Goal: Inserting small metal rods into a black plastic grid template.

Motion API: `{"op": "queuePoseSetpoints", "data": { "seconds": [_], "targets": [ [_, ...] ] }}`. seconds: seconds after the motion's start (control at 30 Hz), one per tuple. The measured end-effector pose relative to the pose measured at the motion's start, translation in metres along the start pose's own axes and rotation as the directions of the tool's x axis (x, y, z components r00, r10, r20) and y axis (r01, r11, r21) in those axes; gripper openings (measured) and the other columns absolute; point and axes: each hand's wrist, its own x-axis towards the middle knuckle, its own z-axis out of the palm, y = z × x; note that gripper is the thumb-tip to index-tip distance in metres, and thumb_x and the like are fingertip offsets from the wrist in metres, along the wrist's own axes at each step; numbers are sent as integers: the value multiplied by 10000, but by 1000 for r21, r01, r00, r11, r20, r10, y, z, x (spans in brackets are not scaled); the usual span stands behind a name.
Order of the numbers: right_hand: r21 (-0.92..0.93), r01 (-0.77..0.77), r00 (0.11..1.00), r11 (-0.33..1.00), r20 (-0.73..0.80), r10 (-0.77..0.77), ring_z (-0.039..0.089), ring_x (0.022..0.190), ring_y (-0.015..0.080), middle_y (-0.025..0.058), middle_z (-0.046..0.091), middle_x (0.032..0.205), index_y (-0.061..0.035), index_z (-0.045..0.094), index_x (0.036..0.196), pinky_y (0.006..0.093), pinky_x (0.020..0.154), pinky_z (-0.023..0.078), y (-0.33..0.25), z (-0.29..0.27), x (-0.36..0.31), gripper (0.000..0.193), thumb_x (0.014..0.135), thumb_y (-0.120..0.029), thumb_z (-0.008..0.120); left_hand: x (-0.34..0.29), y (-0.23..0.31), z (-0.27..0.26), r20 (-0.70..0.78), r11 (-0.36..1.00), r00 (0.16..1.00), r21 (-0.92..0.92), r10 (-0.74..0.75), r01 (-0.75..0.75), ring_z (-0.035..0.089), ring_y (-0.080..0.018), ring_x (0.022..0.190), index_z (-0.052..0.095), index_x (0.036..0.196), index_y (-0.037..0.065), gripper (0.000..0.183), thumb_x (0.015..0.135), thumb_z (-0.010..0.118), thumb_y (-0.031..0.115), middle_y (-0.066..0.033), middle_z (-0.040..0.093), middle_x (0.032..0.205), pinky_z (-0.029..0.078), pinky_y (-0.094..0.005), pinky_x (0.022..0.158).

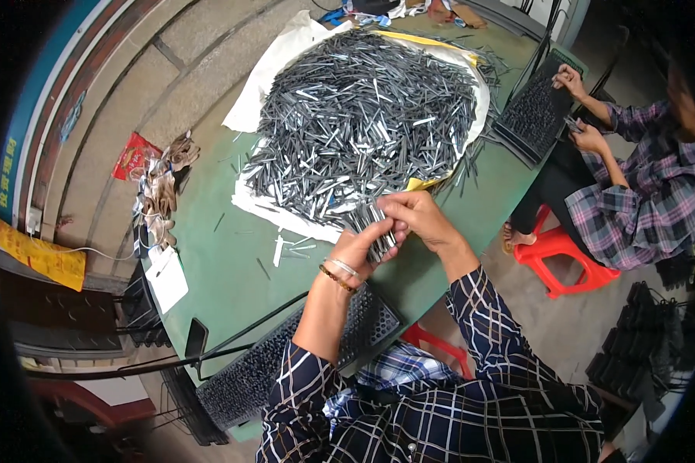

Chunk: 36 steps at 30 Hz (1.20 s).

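Observation:
My left hand (355, 251) is closed round a small bunch of thin, dark metal-looking strips (379, 245). My right hand (426, 219) meets it at the upper end of the bunch, thumb and fingertips pressed together; what exactly they pinch is too small to tell. Both hands are over the near edge of a large heap of similar grey and black strips (363, 116). The heap lies on a spread white sack (247, 100) with a yellow edge. Below my left forearm is a long black tray (247, 386) with many small holes or slots.
A green table (208, 285) carries everything, with loose strips beside the sack. Gloves (158, 193), a red packet (134, 157) and a white card (167, 279) lie at left. At right another person handles strips by a second black tray (534, 116), near a red stool (561, 255).

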Motion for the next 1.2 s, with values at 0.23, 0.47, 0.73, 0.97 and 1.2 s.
{"op": "queuePoseSetpoints", "data": {
  "seconds": [0.23,0.47,0.73,0.97,1.2],
  "targets": [
    [31,-117,992,993,53,115,550,600,57,22,619,733,29,650,949,189,528,435,16,13,-48,236,829,-174,650,-55,-37,6,-151,999,987,-20,-53,51,613,-122,815,559,1094,106,265,853,603,207,-38,644,961,478,-244,640],
    [-61,-75,996,995,40,77,565,753,85,34,637,807,23,655,983,224,699,445,32,31,-92,263,840,-197,632,-98,-76,4,-191,990,978,-129,-84,60,634,-188,840,583,1069,-3,251,867,577,147,-108,641,949,564,-340,717],
    [-112,-45,999,993,-26,43,550,735,80,22,631,804,10,640,1041,219,685,447,32,51,-116,271,867,-194,597,-124,-98,-1,-140,973,987,-227,-80,47,632,-194,815,570,1097,-9,289,856,598,147,-130,636,936,566,-339,702],
    [-165,-34,999,986,3,35,546,703,73,19,633,819,17,627,1068,209,656,453,39,66,-132,269,868,-158,590,-146,-114,-6,-243,990,970,-140,0,-35,635,-176,741,588,1056,-26,249,854,582,119,-125,644,897,565,-292,626],
    [-200,-43,999,979,-14,41,558,714,75,21,633,841,24,605,1096,200,656,467,59,71,-143,275,857,-112,594,-155,-132,-14,-304,991,948,-60,92,-116,629,-164,712,588,1037,-3,216,857,573,114,-105,643,879,557,-283,599]
  ]
}}
